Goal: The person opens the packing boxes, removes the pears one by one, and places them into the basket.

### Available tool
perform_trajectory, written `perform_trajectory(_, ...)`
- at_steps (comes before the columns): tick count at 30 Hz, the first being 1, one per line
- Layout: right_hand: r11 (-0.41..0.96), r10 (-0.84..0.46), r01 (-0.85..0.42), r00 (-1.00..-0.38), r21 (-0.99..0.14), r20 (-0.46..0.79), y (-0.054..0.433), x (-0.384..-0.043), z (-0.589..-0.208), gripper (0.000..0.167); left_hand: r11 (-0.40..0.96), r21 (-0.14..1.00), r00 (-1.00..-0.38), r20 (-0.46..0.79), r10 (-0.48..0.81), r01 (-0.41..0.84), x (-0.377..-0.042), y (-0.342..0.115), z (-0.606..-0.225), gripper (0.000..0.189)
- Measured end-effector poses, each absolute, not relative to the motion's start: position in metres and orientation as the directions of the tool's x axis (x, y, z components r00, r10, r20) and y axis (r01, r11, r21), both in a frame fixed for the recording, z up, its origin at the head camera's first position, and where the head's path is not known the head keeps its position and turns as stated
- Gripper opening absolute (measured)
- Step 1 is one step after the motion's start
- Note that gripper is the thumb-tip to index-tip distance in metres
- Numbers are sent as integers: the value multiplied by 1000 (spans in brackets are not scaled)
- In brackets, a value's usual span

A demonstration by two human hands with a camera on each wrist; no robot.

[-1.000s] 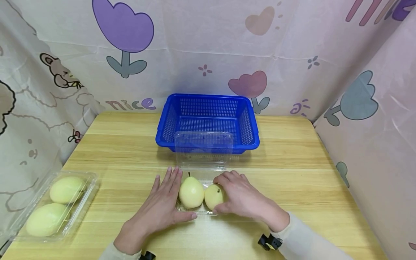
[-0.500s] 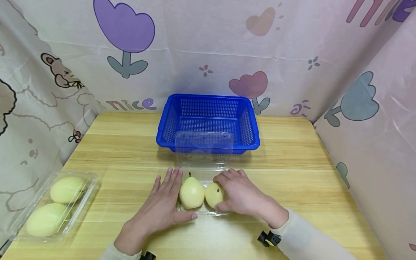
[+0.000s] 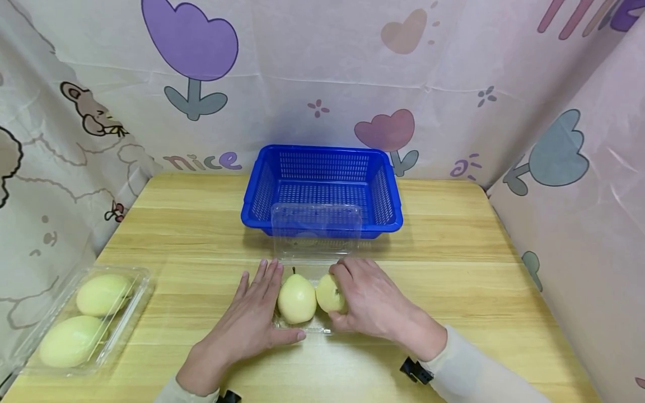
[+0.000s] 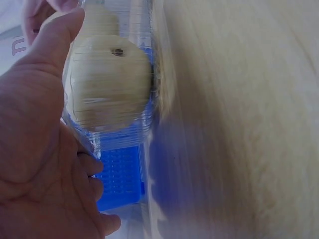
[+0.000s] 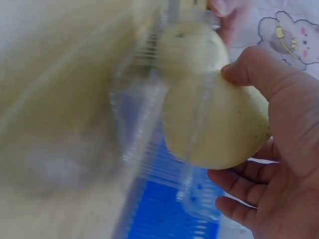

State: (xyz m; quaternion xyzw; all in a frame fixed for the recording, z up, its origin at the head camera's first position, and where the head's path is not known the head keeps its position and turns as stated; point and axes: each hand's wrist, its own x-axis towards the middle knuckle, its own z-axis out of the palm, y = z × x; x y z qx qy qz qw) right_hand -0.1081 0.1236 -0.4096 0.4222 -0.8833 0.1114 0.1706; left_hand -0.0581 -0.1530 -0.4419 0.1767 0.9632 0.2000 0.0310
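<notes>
A clear plastic clamshell box [image 3: 314, 330] lies open at the middle of the table, its lid [image 3: 316, 232] raised at the back. A yellow-green pear [image 3: 297, 300] sits upright in its left half, stem up. Beside it is a second pear [image 3: 328, 293], gripped by my right hand [image 3: 372, 299] with the thumb at the front and fingers behind. In the right wrist view that pear [image 5: 214, 124] shows between thumb and curled fingers. My left hand [image 3: 247, 316] rests along the box's left side, fingers straight and thumb along the front edge.
A blue slotted plastic basket [image 3: 322, 193] stands behind the box, partly seen through the lid. At the table's left edge lies another clear box [image 3: 83, 319] holding two pears. A printed curtain [image 3: 322, 73] hangs around the wooden table [image 3: 453, 240].
My right hand has turned and shifted slightly back and left. The pear in it has tilted, its stem end now mostly hidden by the hand. The left hand has stayed put.
</notes>
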Motion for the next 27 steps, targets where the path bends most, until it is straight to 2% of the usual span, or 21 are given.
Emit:
perform_trajectory(8,607,-702,-794,-537,0,467,129,-113,-371,64,860,383,-934,29,355,338,-58,-153,-442,134)
perform_trajectory(12,614,-687,-789,-550,-24,475,137,-122,-348,65,862,379,-936,29,352,336,-58,-154,-442,135)
perform_trajectory(18,660,-648,-747,-620,-80,443,152,-148,-316,65,861,390,-939,32,342,326,-56,-154,-443,133)
perform_trajectory(27,781,-529,-598,-788,-182,316,168,-200,-273,67,858,390,-938,53,342,334,-55,-152,-442,130)
